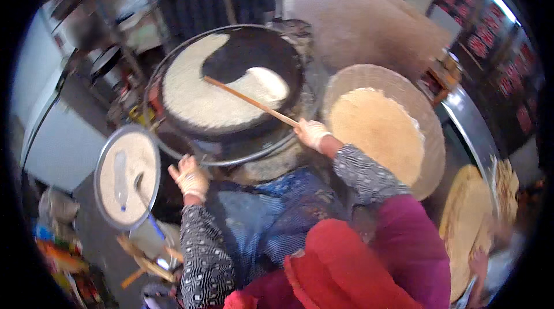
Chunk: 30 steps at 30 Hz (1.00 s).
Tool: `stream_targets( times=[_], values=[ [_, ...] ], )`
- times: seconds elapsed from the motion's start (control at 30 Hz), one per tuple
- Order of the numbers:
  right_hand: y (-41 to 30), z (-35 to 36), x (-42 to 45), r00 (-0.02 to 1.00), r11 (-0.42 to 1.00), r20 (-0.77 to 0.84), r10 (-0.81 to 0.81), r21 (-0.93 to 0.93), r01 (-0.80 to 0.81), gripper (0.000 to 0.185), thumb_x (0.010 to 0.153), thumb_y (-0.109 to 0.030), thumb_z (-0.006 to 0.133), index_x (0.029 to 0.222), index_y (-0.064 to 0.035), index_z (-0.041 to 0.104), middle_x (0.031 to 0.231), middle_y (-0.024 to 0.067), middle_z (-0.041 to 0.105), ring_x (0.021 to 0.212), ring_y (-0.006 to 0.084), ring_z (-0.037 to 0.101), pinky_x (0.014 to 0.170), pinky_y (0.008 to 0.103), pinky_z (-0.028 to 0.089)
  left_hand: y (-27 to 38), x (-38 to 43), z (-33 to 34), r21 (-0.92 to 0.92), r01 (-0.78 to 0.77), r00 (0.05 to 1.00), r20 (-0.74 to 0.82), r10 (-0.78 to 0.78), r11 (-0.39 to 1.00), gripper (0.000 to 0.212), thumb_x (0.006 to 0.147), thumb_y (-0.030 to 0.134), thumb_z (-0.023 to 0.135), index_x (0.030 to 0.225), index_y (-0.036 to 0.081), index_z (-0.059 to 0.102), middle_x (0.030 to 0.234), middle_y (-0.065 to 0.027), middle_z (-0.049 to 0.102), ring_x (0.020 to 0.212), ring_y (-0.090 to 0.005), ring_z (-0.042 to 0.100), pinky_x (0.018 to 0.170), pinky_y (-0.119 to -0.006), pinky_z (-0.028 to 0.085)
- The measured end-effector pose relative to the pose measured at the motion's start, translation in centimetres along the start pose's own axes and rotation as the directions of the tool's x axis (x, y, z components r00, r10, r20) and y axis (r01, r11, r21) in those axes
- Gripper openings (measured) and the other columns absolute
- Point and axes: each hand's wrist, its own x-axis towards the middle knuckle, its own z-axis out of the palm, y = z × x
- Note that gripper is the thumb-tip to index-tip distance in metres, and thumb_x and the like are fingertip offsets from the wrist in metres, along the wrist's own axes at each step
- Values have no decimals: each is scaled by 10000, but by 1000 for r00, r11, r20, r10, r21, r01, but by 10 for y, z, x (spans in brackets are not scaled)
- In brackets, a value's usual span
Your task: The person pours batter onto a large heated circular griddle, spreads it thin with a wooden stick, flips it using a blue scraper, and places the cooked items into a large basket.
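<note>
A large round dark griddle sits before me, partly covered by a crescent of pale batter with a thicker mound at its right end. My right hand, in a thin glove, grips one end of a long wooden stick; the stick's far end meets the batter. My left hand, also gloved, has its fingers apart and holds nothing. It hovers between the griddle's near rim and a metal bowl of batter. A ladle with a blue handle rests in that bowl.
Right of the griddle, a wide round tray carries a thin round flatbread. Farther right lie more flatbreads, beside another person's hand. Pieces of wood are below the bowl at left. A white cabinet stands behind it.
</note>
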Motion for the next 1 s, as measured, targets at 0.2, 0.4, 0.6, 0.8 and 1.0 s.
stream_targets(
  times=[0.2, 0.4, 0.6, 0.8, 1.0],
  values=[
    [21, -26, 13, 986, 984, -96, 135, 132, -122, 376, 921, -341, 495, 1032, -7, 626, 968, 232, 677, 944, 356, 663, 831, 469, 506, 2, 16, 13, 146, -57, 998, 43, 51, 988, 622, 795, 348, 624, 1326, 67, 465, 1425, -105, 439, 1333, -266, 377, 1106, -625, 139],
    [23, -15, 17, 964, 977, -161, 211, 47, -206, 350, 930, -291, 466, 1034, -10, 647, 1037, 168, 686, 956, 330, 669, 807, 460, 522, 81, -28, 12, -39, -334, 943, -12, 334, 942, 648, 797, 367, 593, 1318, 5, 462, 1380, -164, 474, 1334, -339, 372, 1125, -621, 64],
    [5, -8, 6, 987, 994, -122, 102, -20, -105, 363, 929, -335, 487, 1054, -21, 620, 976, 194, 691, 927, 331, 673, 812, 440, 529, 65, -24, 21, 23, -287, 958, 6, 286, 958, 664, 804, 338, 581, 1356, -5, 443, 1418, -178, 448, 1355, -325, 359, 1142, -592, 52],
    [2, -27, 17, 982, 989, -122, 146, 31, -144, 354, 937, -301, 470, 1088, -16, 615, 1056, 186, 676, 978, 322, 664, 832, 434, 529, 57, -18, 9, 57, -264, 964, 50, 261, 963, 619, 831, 318, 570, 1354, 9, 449, 1416, -170, 453, 1344, -320, 381, 1132, -599, 77],
    [49, -7, 32, 953, 972, -207, 221, -34, -233, 344, 931, -282, 455, 1081, -19, 618, 1011, 215, 679, 946, 344, 671, 816, 464, 529, 55, -9, 13, -17, -223, 975, 9, 223, 975, 567, 832, 323, 581, 1309, 32, 487, 1395, -151, 477, 1335, -315, 389, 1125, -598, 105]
  ],
)
